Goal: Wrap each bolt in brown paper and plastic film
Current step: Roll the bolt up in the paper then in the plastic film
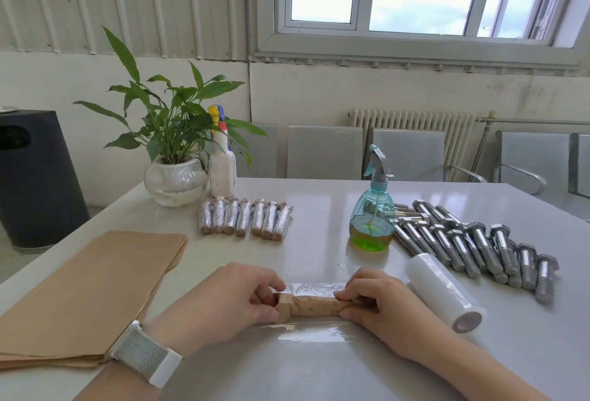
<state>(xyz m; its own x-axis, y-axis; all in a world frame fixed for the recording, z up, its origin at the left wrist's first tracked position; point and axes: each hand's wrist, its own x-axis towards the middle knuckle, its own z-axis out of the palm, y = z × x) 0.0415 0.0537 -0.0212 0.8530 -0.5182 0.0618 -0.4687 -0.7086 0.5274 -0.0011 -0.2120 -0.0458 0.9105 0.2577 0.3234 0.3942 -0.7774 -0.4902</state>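
Paper-wrapped bolt [311, 304] lies crosswise near the front edge of the white table [319, 209], resting on a clear sheet of plastic film [311, 333] that shows both behind and in front of it; the left hand [230, 298] grips its wider head end with curled fingers and thumb, and the right hand [380, 301] pinches the narrower end the same way, fingertips on top, thumb below (both wrists rest low on the table, the left one wearing a watch with a woven band [143, 352]). A stack of brown paper sheets [89, 292] lies to the left, well apart from the bolt; a roll of plastic film [443, 292] lies on its side just beside the right hand. Seven finished bundles [245, 218], shiny with film, stand in a row farther back; to the right, a heap of bare steel bolts [472, 244] lies behind the roll. A teal spray bottle [372, 209] holding green liquid stands between the bundles and the bare bolts; a potted plant in a glass bowl [174, 157] and a white bottle [222, 170] stand at the far left corner.
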